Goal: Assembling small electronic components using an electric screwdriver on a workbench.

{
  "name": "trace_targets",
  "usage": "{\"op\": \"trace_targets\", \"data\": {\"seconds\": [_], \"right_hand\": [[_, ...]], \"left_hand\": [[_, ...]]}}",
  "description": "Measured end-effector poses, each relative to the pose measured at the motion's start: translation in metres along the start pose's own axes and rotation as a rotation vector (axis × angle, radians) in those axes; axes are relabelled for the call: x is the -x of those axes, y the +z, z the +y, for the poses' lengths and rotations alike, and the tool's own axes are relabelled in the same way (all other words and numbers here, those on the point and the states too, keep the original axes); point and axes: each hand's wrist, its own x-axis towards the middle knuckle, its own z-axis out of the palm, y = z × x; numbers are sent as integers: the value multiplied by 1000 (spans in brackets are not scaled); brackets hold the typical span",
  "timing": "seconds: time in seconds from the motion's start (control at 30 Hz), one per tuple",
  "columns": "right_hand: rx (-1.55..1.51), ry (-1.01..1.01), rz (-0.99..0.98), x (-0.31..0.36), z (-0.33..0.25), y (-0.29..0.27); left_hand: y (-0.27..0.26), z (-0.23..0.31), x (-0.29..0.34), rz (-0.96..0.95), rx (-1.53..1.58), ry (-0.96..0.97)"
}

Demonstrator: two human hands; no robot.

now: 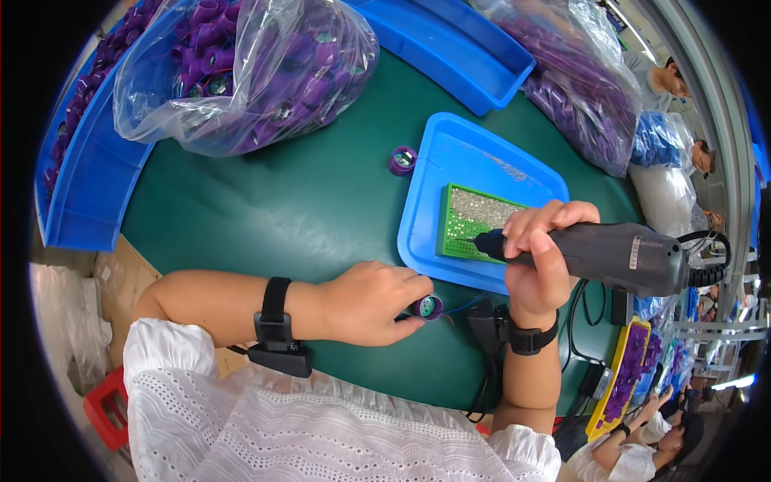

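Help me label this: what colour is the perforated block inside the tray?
The block is green, best seen in head view.

Right hand (540, 253) grips the black power driver (618, 257), tip over the green tray (444, 223); left hand (373, 301) pinches a purple cup (427, 307)!

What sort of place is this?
Probably a factory assembly workplace: a corded power tool in the right hand, a green holder of tiny metallic pieces, and bagged purple parts.

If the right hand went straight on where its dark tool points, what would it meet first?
Probably the green tray: the dark tool seems to point into it, though depth and contact are unclear.
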Motion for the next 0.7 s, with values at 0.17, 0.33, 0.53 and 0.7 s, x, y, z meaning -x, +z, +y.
{"op": "trace_targets", "data": {"seconds": [0.17,0.33,0.53,0.7], "right_hand": [[52,-21,-24,-1,1,4],[84,-34,-16,0,0,9],[72,-31,8,1,-4,8],[29,-36,16,6,-34,15]], "left_hand": [[-2,2,-1,-20,-10,-30],[2,-1,-2,-8,-12,-15],[7,-5,0,42,-46,26],[7,-5,-1,56,1,9]]}}
